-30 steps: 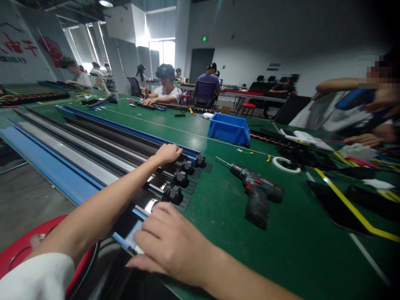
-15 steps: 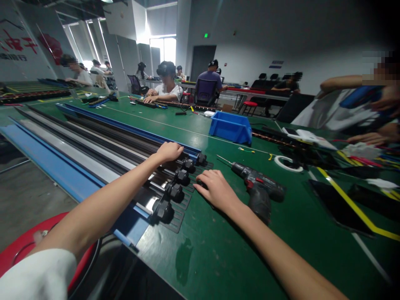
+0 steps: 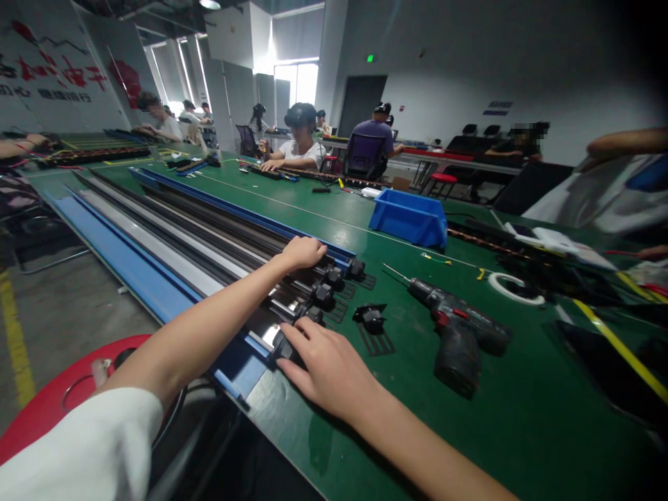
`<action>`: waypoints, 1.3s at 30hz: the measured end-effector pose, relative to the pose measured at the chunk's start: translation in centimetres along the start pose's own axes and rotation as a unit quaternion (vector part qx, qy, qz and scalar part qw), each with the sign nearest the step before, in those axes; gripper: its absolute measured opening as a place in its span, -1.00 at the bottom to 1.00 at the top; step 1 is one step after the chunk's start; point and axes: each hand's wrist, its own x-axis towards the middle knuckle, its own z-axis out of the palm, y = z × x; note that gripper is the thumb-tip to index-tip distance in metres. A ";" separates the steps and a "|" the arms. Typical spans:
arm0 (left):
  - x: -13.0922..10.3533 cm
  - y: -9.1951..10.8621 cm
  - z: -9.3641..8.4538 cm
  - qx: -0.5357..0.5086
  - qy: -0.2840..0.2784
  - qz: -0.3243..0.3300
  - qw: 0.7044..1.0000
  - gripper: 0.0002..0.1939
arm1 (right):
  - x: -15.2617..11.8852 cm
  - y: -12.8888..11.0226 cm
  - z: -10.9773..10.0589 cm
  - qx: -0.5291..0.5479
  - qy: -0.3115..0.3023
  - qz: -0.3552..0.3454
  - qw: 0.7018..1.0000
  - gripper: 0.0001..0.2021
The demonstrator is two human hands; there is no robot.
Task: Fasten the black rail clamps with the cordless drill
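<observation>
Several long metal rails [image 3: 180, 259] lie side by side on the green table [image 3: 334, 445], with black end fittings [image 3: 324, 295] at their near right ends. My left hand [image 3: 305, 252] rests on the rails close to those ends, its fingers curled over the edge; what they hold is hidden. Lower down, my right hand [image 3: 319, 358] has its thumb and fingers around the nearest black end fitting [image 3: 286, 345]. A separate black fitting [image 3: 371, 319] with a slotted plate lies to the right of the rails.
A black cordless drill [image 3: 459, 334] lies right of my right hand, its bit pointing up-left. Behind it are a blue bin [image 3: 408, 217] and a white ring [image 3: 516, 288]. A red stool [image 3: 67, 396] stands below left. Several people sit around the tables.
My right hand has moved down-left onto the nearest fitting. One black fitting now lies apart on the table. The view has shifted, so the scene sits further right.
</observation>
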 end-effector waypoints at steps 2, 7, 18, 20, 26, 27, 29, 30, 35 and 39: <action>0.0 -0.1 0.1 0.000 0.003 0.003 1.000 -0.44 | 0.1 0.1 0.7 -0.002 -0.004 0.005 1.000 -0.58; 0.1 -0.2 0.3 0.000 0.011 0.011 1.000 -0.45 | 0.1 0.6 1.2 0.018 0.001 -0.006 1.000 -0.54; -0.2 0.1 -0.2 -0.009 0.000 -0.001 1.000 -0.44 | 0.0 1.1 1.2 0.055 0.012 -0.026 0.998 -0.50; -0.3 0.2 -0.3 -0.010 -0.004 -0.006 1.000 -0.44 | -0.1 1.1 1.4 0.057 0.018 -0.023 0.998 -0.50; -0.3 0.2 -0.3 -0.004 -0.007 -0.006 1.000 -0.43 | -0.4 0.9 2.2 0.076 0.047 -0.010 0.996 -0.50; -0.2 0.2 -0.4 -0.004 -0.010 -0.004 1.000 -0.42 | -0.5 0.9 2.3 0.078 0.051 -0.009 0.996 -0.50; -0.1 0.1 -0.5 -0.009 -0.020 0.001 1.000 -0.42 | -0.6 0.9 2.5 0.079 0.057 -0.006 0.995 -0.49; -0.1 0.1 -0.6 -0.013 -0.024 0.003 1.000 -0.42 | -0.6 0.9 2.5 0.077 0.060 -0.004 0.995 -0.49; -0.2 0.1 -0.7 -0.013 -0.030 0.005 0.999 -0.42 | -0.8 0.8 2.6 0.063 0.069 0.006 0.996 -0.50; 0.0 0.0 -0.8 -0.016 -0.037 0.020 0.999 -0.44 | -0.8 0.7 2.5 0.059 0.068 0.007 0.996 -0.51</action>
